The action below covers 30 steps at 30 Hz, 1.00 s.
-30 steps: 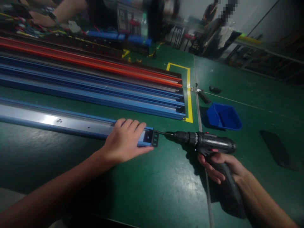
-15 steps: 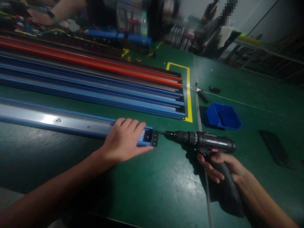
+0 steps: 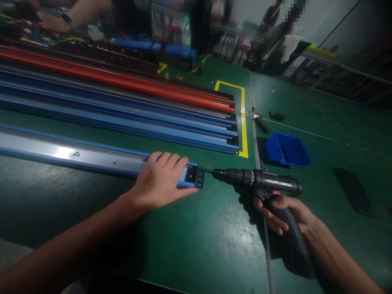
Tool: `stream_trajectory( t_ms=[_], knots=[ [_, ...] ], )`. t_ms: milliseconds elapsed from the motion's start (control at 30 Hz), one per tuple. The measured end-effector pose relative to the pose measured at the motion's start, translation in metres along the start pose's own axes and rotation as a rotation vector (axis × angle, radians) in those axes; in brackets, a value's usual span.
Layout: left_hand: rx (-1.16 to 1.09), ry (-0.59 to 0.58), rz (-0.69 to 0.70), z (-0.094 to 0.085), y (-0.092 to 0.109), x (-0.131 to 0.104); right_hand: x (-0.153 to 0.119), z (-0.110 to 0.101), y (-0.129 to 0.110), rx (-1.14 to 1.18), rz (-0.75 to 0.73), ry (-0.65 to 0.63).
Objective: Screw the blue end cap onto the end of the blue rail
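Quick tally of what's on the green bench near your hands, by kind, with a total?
Cordless drill, held in the right hand: 1
Blue rail under the left hand: 1
Blue bin: 1
Total: 3

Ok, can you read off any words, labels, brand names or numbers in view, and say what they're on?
None can be read.
Cordless drill in the right hand: no legible brand; only small red marks, blurred.
Blue rail under the left hand: no print visible.
Blue bin: plain.
Yellow line on the green table: a marking, no text.
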State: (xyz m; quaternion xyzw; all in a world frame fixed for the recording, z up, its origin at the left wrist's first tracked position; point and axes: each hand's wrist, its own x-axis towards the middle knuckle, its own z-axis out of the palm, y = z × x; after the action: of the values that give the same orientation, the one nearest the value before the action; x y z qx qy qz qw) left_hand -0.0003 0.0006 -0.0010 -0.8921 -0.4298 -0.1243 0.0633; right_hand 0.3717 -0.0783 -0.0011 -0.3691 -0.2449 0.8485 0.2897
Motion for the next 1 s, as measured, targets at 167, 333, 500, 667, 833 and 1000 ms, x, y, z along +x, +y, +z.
stream_trajectory(
  t_ms=[167, 333, 500, 667, 833, 1000],
  knots=[
    [0.009, -0.007, -0.008, 0.0, 0.0, 0.0, 0.002, -0.009, 0.004, 0.042, -0.036, -0.085],
    [0.013, -0.024, -0.014, -0.002, 0.001, 0.0, 0.002, -0.012, 0.005, 0.052, -0.048, -0.103],
    [0.013, -0.018, -0.005, -0.001, 0.001, 0.0, 0.001, -0.008, 0.003, 0.005, -0.026, -0.042],
    [0.026, -0.01, 0.003, 0.0, 0.001, -0.001, 0.0, -0.002, 0.001, -0.03, 0.01, 0.04],
    [0.029, -0.015, -0.004, 0.0, 0.001, 0.0, -0.001, -0.001, 0.001, -0.043, 0.007, 0.038],
    [0.024, 0.009, -0.005, 0.0, 0.001, 0.001, 0.001, -0.005, 0.003, 0.012, -0.016, -0.027]
  ],
)
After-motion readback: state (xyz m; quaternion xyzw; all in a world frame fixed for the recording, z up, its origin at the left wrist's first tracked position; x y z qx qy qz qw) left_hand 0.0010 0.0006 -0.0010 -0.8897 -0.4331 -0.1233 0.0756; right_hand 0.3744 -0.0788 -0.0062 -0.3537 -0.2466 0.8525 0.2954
